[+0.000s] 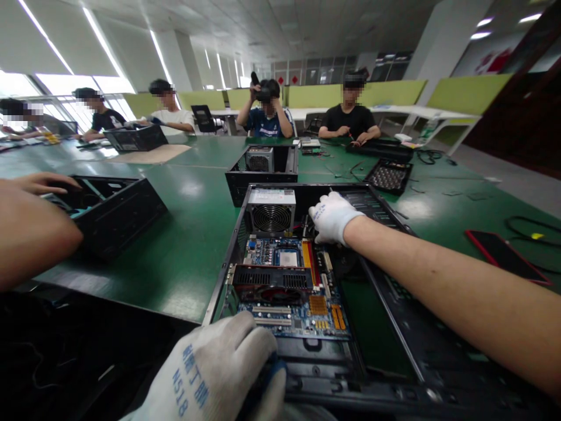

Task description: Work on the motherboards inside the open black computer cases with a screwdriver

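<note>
An open black computer case (pixel 385 316) lies on the green table in front of me. Inside are a blue motherboard (pixel 267 327), a graphics card (pixel 272 278) and a grey power supply (pixel 272 213) with a round fan grille. My left hand (pixel 219 365), in a white glove with blue print, is curled over the case's near left corner; its fingertips are partly hidden. My right hand (pixel 333 217), gloved too, is closed inside the far end of the case, right of the power supply, near some cables. What its fingers hold is hidden.
Another case (pixel 263 169) with a power supply stands just beyond mine. To the left, another person's bare hand (pixel 48 182) reaches into a black case (pixel 118 216). A red-edged black panel (pixel 504 254) and cables lie at right. Several people sit around the table.
</note>
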`<state>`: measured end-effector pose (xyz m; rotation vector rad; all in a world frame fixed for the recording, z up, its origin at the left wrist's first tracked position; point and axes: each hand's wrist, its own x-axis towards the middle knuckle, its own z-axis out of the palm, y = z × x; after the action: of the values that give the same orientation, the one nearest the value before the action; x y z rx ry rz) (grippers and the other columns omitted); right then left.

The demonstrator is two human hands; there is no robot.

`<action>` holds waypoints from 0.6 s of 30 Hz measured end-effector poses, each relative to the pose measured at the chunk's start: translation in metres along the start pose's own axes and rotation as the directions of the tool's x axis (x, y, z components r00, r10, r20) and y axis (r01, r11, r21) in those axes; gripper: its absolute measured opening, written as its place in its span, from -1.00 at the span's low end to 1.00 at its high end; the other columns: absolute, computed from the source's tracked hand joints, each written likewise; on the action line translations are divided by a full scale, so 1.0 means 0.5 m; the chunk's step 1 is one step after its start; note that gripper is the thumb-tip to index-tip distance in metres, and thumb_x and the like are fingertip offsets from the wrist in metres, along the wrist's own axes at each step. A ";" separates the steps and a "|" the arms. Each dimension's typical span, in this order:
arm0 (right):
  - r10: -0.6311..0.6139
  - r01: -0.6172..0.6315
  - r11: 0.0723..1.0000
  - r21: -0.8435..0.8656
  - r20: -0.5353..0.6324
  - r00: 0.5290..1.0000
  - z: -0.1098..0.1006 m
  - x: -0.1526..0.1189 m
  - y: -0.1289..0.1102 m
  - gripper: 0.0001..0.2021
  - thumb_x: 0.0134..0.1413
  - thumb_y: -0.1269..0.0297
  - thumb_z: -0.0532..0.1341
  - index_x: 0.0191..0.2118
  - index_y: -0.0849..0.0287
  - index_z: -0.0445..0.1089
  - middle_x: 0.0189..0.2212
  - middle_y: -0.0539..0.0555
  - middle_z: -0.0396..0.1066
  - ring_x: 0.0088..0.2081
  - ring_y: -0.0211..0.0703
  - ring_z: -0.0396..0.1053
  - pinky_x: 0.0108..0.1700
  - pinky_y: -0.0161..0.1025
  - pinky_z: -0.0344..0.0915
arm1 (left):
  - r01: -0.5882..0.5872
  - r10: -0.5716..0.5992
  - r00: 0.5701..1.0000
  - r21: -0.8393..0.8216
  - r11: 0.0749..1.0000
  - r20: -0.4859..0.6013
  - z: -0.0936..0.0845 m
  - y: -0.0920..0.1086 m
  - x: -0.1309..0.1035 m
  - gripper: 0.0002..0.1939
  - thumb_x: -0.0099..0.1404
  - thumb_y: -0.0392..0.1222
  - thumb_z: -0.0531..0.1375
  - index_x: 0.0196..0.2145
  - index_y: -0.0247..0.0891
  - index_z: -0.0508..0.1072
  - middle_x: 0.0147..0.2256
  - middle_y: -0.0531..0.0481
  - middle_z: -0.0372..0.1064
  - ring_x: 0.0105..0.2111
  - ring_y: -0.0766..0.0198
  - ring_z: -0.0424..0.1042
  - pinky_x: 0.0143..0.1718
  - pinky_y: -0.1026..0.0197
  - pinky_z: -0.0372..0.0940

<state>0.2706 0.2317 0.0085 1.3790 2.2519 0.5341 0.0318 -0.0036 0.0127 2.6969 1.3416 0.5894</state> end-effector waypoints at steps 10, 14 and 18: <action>-0.012 0.012 1.000 0.017 -0.004 1.000 -0.005 -0.007 0.004 -0.27 -0.05 -0.25 0.39 0.07 0.27 0.48 0.00 0.36 0.55 0.06 0.25 0.44 0.01 0.03 0.26 | 0.062 -0.063 0.998 -0.043 0.997 -0.022 -0.039 -0.009 0.082 -0.91 0.40 -0.20 0.10 -0.20 -0.13 0.41 -0.30 0.02 0.47 -0.35 0.22 0.51 -0.34 0.19 0.42; -0.012 0.013 0.999 0.032 -0.025 1.000 0.000 -0.007 0.005 -0.28 -0.03 -0.26 0.37 0.08 0.25 0.47 0.01 0.34 0.55 0.05 0.25 0.45 0.02 0.04 0.27 | 0.079 -0.079 0.996 0.011 0.997 0.027 -0.028 -0.041 0.163 -0.78 0.48 -0.15 0.04 0.00 -0.20 0.38 -0.13 -0.08 0.49 -0.12 0.12 0.52 -0.06 0.08 0.42; -0.018 0.020 0.998 0.057 -0.034 0.999 0.000 -0.008 0.006 -0.29 0.01 -0.24 0.34 0.10 0.25 0.46 0.01 0.34 0.55 0.06 0.26 0.45 0.03 0.06 0.27 | 0.069 -0.107 0.962 0.157 0.985 0.250 0.010 -0.087 0.267 -0.72 0.46 -0.16 0.05 0.05 -0.30 0.38 -0.04 -0.20 0.49 -0.03 0.02 0.52 0.05 0.02 0.41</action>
<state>0.2744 0.2292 0.0106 1.3850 2.3217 0.4938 0.0736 0.1278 0.0387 2.6885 1.4742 0.1275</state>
